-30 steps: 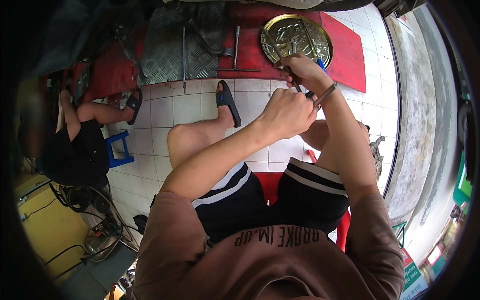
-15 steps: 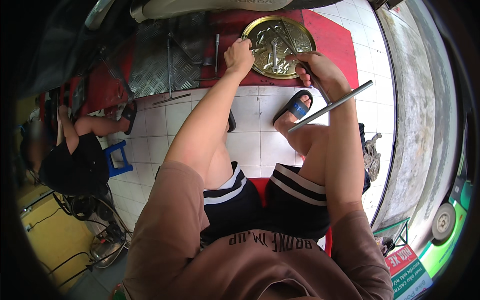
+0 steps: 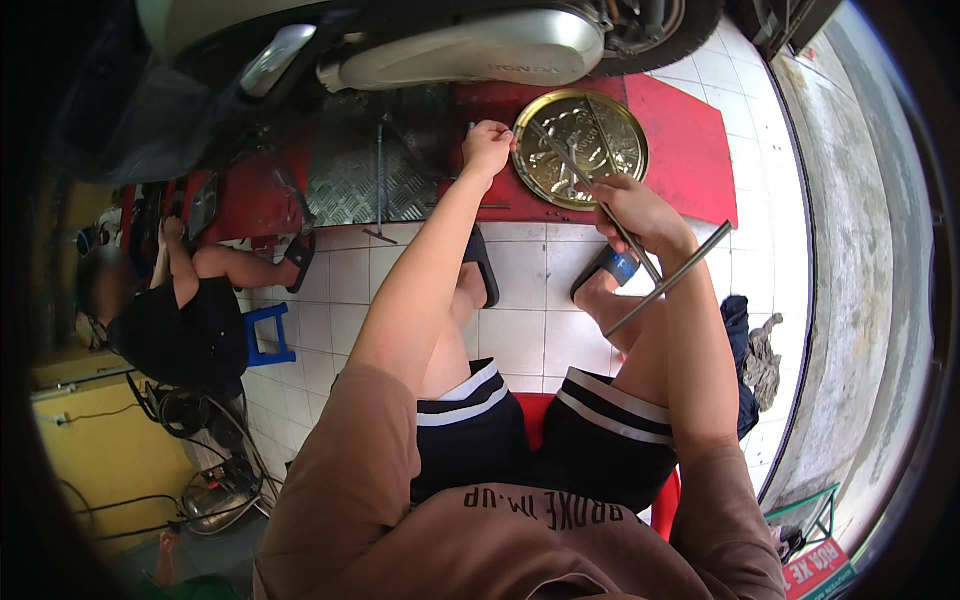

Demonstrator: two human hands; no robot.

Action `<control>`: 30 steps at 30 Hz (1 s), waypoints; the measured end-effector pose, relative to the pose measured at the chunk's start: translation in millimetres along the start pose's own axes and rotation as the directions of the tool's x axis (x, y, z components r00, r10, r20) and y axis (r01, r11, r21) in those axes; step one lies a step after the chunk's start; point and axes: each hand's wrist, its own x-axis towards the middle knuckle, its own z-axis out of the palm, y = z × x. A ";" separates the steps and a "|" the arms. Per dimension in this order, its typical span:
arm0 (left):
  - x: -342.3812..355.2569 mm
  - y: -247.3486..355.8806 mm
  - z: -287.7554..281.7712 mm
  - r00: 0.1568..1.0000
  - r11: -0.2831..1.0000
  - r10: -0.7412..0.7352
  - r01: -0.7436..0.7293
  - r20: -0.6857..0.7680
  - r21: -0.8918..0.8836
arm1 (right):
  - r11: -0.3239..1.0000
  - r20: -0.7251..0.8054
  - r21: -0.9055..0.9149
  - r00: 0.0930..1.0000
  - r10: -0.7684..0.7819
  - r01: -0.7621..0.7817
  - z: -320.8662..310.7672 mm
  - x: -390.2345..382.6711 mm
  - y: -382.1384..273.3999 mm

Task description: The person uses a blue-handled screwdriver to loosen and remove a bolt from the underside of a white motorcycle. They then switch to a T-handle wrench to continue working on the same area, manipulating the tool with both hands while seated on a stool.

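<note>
My right hand [image 3: 640,215] is closed around the shaft of a T-handle wrench [image 3: 672,278]. Its grey crossbar sticks out over my right wrist, and the shaft slants forward above a round gold-coloured tray [image 3: 520,172]. At the tray's left rim is my left hand [image 3: 488,150], its fingers pinched together at the edge. Inside the tray lie a thin rod [image 3: 602,128] and small metal pieces that I cannot make out singly. The wrench's far end overlaps these pieces, so I cannot tell whether it touches them.
Beyond the tray is a silver and dark motorbike [image 3: 470,50] over a red platform [image 3: 690,150] with a tread-plate section [image 3: 345,165]. Another T-handle tool [image 3: 380,180] lies there. At the left, a person [image 3: 180,325] sits near a blue stool [image 3: 268,335]; hoses and a machine [image 3: 215,500] stand behind.
The view has shifted, showing more of the motorbike. My right hand has turned the T-handle wrench, bringing its far end leftward over the tray. My left hand stays at the tray's left rim.
</note>
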 end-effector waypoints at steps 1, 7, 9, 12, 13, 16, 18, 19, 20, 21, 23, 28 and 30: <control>-10.2 20.7 -7.5 0.990 0.984 -0.119 0.128 0.079 -0.123 | 1.000 0.021 -0.022 1.000 -0.022 0.023 0.8 -3.3 2.1; -65.5 46.5 -119.3 0.988 0.810 -0.106 0.150 0.110 -0.566 | 0.993 0.272 -0.004 0.956 -0.109 0.115 59.0 -18.7 -26.7; -81.2 46.1 -148.4 0.989 0.729 -0.075 0.139 0.124 -0.671 | 0.993 0.285 -0.011 0.952 -0.109 0.117 79.8 -24.2 -36.7; -109.0 57.5 -172.7 0.997 0.640 -0.038 0.074 0.064 -0.765 | 0.989 0.247 -0.034 0.960 -0.130 0.143 99.6 -28.4 -42.7; -112.5 54.4 -182.8 0.996 0.665 -0.015 0.073 0.084 -0.743 | 0.983 0.246 -0.050 0.956 -0.157 0.174 106.2 -27.3 -44.9; -118.5 58.1 -190.8 0.990 0.668 0.076 0.037 0.117 -0.743 | 0.978 0.250 -0.079 0.954 -0.166 0.191 127.1 -29.1 -55.3; -119.2 59.9 -195.3 0.989 0.684 0.130 -0.038 0.071 -0.728 | 0.977 0.238 -0.067 0.954 -0.183 0.204 138.2 -30.5 -60.1; -118.5 58.7 -197.5 0.988 0.685 0.144 -0.059 0.056 -0.726 | 0.976 0.230 -0.056 0.954 -0.191 0.208 142.4 -31.2 -59.8; -117.5 57.6 -198.9 0.987 0.687 0.157 -0.080 0.041 -0.723 | 0.975 0.228 -0.057 0.954 -0.196 0.214 145.1 -31.5 -59.4; -115.8 56.8 -199.9 0.987 0.683 0.157 -0.091 0.024 -0.725 | 0.974 0.227 -0.059 0.953 -0.201 0.220 146.8 -31.5 -58.9; -112.9 54.6 -202.4 0.988 0.686 0.153 -0.109 -0.004 -0.720 | 0.975 0.228 -0.034 0.951 -0.207 0.220 150.0 -30.2 -53.2; -108.7 57.7 -201.5 0.990 0.829 0.137 -0.132 -0.032 -0.543 | 0.980 0.226 0.020 0.954 -0.197 0.198 146.3 -18.6 -34.1; -105.0 52.6 -199.0 0.983 0.877 0.174 -0.179 -0.051 -0.446 | 0.983 0.217 0.003 0.959 -0.182 0.186 146.8 -15.3 -29.5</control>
